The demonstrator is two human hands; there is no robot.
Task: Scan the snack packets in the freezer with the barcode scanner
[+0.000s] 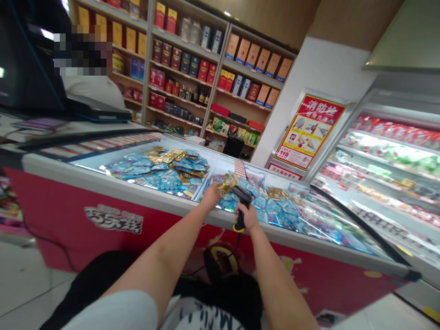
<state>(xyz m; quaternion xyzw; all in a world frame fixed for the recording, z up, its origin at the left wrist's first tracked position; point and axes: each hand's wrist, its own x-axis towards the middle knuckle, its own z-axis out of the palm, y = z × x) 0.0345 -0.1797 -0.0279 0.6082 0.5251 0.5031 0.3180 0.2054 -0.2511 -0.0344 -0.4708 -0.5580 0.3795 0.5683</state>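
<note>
My left hand (211,195) is closed on a gold foil packet (227,183), held just over the glass top of the red chest freezer (154,204). In my right hand (248,215) is a black barcode scanner (243,201) with a yellow butt on its handle. The scanner's head points left and sits right beside the gold packet. Left of my hands lies a heap of blue and gold packets (165,167) on the glass. More blue packets (280,206) spread out to the right of the scanner.
A black monitor (30,59) stands on the counter at the left, with a person (94,89) behind it. Shelves (185,50) of boxed goods line the back wall. A red fire hydrant sign (309,130) hangs beside a lit display fridge (388,178). The scanner's cable hangs down the freezer front.
</note>
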